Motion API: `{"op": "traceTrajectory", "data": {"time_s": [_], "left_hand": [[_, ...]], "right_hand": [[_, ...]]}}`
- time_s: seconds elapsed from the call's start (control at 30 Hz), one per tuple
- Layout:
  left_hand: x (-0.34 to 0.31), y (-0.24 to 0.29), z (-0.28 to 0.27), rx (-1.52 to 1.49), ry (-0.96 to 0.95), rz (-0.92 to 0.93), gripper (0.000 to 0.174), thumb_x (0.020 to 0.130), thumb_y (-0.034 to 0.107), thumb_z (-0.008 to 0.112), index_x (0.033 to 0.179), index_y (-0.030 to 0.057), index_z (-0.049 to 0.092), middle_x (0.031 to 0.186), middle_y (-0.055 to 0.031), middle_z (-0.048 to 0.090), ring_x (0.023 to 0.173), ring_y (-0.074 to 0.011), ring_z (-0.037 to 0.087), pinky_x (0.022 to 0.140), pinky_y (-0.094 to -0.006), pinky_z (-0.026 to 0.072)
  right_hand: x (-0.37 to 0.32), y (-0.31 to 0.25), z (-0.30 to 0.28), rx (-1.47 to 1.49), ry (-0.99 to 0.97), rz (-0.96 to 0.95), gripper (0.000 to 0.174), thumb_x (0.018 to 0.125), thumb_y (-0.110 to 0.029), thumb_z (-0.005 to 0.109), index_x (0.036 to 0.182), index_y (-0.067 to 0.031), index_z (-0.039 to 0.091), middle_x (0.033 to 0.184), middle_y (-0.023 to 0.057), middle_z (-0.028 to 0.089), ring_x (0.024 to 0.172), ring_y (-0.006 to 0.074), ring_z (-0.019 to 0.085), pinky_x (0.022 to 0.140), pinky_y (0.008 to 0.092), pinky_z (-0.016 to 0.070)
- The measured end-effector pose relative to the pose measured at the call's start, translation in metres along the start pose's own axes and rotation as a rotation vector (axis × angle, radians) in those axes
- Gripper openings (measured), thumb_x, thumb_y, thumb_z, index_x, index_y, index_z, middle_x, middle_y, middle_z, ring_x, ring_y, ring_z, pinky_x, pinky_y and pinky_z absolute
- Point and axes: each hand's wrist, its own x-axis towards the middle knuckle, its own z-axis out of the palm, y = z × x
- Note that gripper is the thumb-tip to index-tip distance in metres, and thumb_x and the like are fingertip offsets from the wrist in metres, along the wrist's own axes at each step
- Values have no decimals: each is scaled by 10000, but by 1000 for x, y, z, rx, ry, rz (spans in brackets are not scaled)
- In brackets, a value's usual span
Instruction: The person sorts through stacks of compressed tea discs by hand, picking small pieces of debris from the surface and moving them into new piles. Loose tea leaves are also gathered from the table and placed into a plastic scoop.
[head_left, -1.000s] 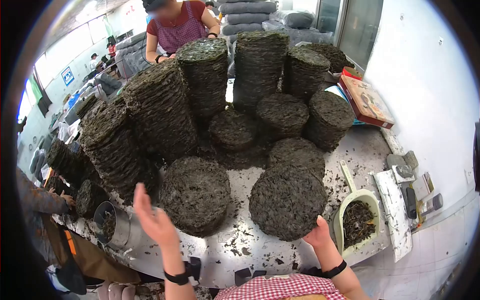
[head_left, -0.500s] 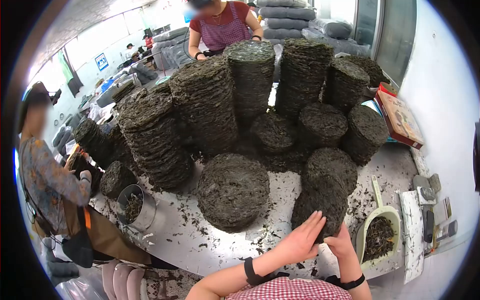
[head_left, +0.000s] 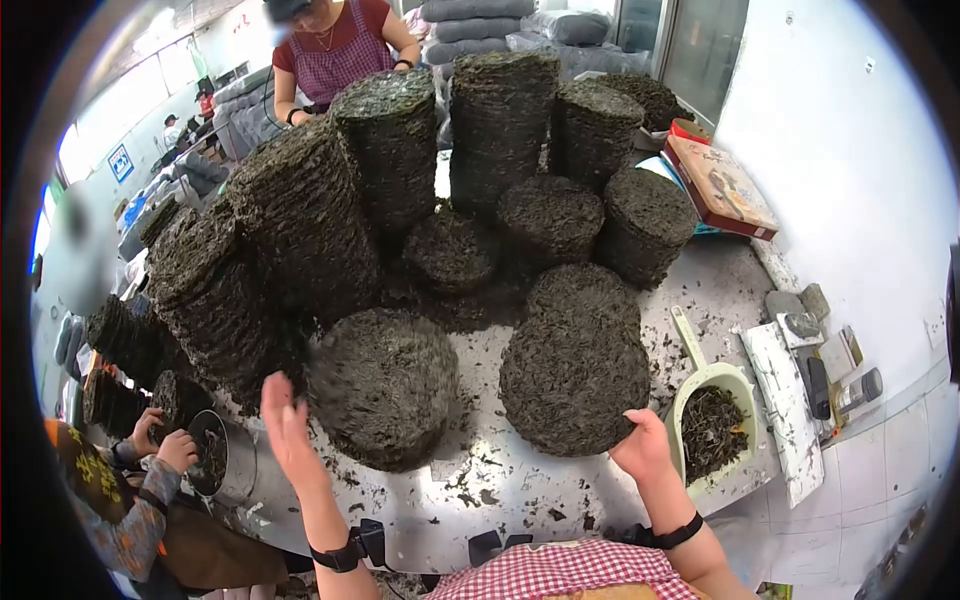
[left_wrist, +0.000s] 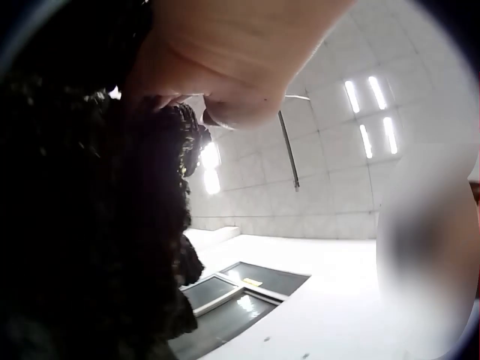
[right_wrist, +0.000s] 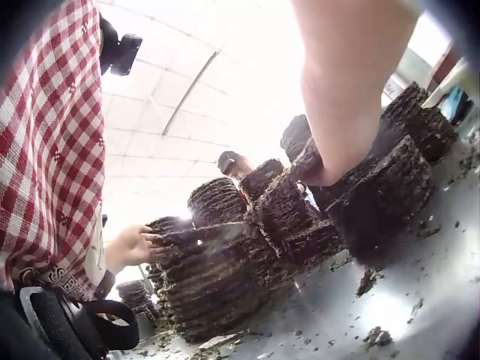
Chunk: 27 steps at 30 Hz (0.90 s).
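Observation:
On the left of the table, a thick round stack of dark, leafy sheets (head_left: 385,385) has a blurred left edge. My left hand (head_left: 292,440) is beside that edge, fingers extended; in the right wrist view this hand (right_wrist: 135,247) touches the rim of a thin top sheet (right_wrist: 199,234). A dark round piece (head_left: 575,385) lies to the right, overlapping another round stack (head_left: 583,290) behind it. My right hand (head_left: 645,447) holds its lower right edge, thumb on top; its other fingers are mostly hidden. Dark layers fill the left of the left wrist view.
Tall dark stacks (head_left: 500,135) line the back of the table. A dustpan (head_left: 680,420) with scraps and a flat box (head_left: 725,190) are on the right. A metal bucket (head_left: 238,460) stands at left. One person works behind the stacks, another at left. Scraps litter the tabletop.
My left hand has left the right-hand piece and moved to the left stack. The right-hand piece, bent half a second ago, now lies flat. The head view has shifted.

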Motion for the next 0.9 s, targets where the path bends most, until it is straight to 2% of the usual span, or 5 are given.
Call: {"op": "traceTrajectory", "data": {"time_s": [0.27,0.33,0.4,0.67,0.9], "left_hand": [[-45,-14,-34,225,140,73,364,914,-8,458,1275,-20,502,1326,-157,530,1258,-285,489,1070,-441,361],[-52,2,-18,460,-192,428,336,870,-3,519,1205,-14,545,1289,-173,548,1245,-323,497,1053,-437,371],[-46,15,-7,466,-154,450,319,837,2,559,1156,-10,567,1257,-182,560,1234,-350,500,1044,-436,372],[-36,-102,-62,137,49,-137,422,938,159,511,1334,21,469,1417,-118,438,1358,-234,351,1128,-399,240],[-19,-114,-60,-267,322,-832,613,928,401,582,1383,24,419,1400,-156,438,1321,-274,379,1027,-596,270]], "right_hand": [[16,7,21,-29,-22,63,414,851,-67,510,1264,-40,530,1267,109,589,1185,288,549,1041,484,399],[19,7,30,-92,-38,-15,418,852,-41,519,1270,-46,525,1265,105,590,1182,278,550,1042,473,399],[24,10,63,-261,-57,-218,464,856,42,513,1308,-63,499,1268,95,587,1174,253,551,1042,429,399],[61,73,182,-1794,-693,-1088,665,634,95,497,1275,-74,556,1374,143,496,1326,327,421,1125,472,289],[60,127,152,-1951,-948,-801,611,794,-374,706,1309,-111,510,1404,176,443,1345,368,373,1102,519,297]]}}
